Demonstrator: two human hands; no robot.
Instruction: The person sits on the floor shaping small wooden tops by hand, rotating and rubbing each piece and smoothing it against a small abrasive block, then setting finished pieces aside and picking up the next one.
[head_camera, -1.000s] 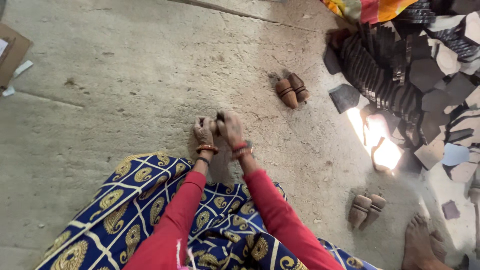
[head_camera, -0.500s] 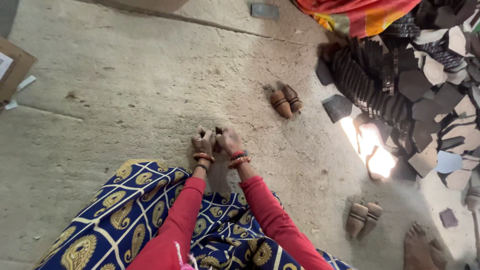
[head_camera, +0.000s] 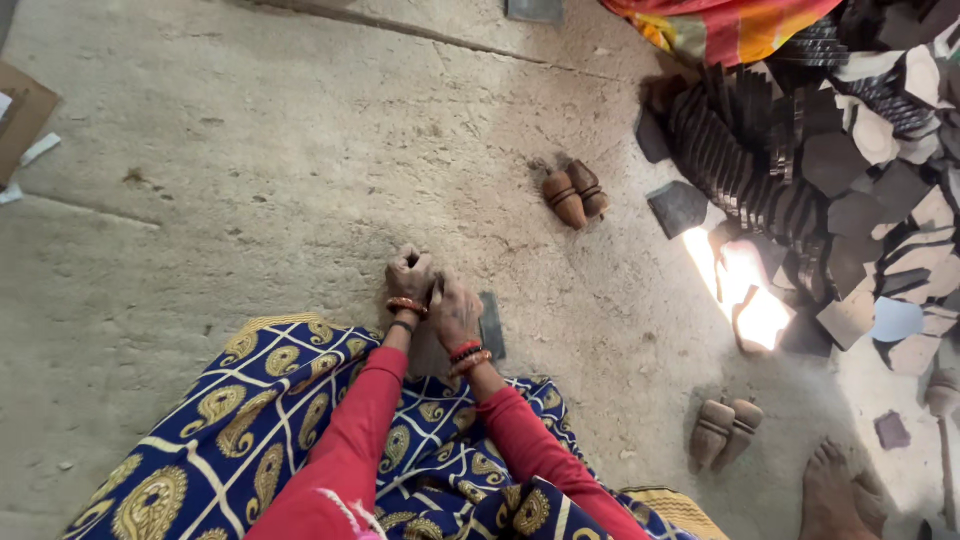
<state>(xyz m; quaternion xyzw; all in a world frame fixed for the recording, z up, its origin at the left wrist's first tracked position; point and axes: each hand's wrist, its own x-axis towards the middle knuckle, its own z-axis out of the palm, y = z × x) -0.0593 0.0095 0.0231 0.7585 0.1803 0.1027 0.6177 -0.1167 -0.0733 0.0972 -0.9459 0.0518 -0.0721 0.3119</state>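
My left hand (head_camera: 410, 275) and my right hand (head_camera: 455, 312) are clenched side by side on the concrete floor, just past my knees. Both wrists wear orange and red bangles, and the sleeves are red. A dark flat piece (head_camera: 490, 325) sticks out to the right from under my right hand, lying low on the floor. A thin dark edge shows between the two fists. How much of the piece my left hand grips is hidden. A blue cloth with yellow paisley (head_camera: 250, 420) covers my lap.
A big heap of dark flat pieces (head_camera: 800, 170) fills the right side, with a sunlit patch (head_camera: 750, 295) at its foot. Two pairs of brown wooden blocks (head_camera: 575, 195) (head_camera: 725, 432) lie on the floor. Another person's bare foot (head_camera: 835, 490) is at the lower right. Cardboard (head_camera: 20, 110) lies at the far left.
My hands stay pressed together in the same spot. The dark flat piece now shows beside my right hand. The view has tilted slightly.
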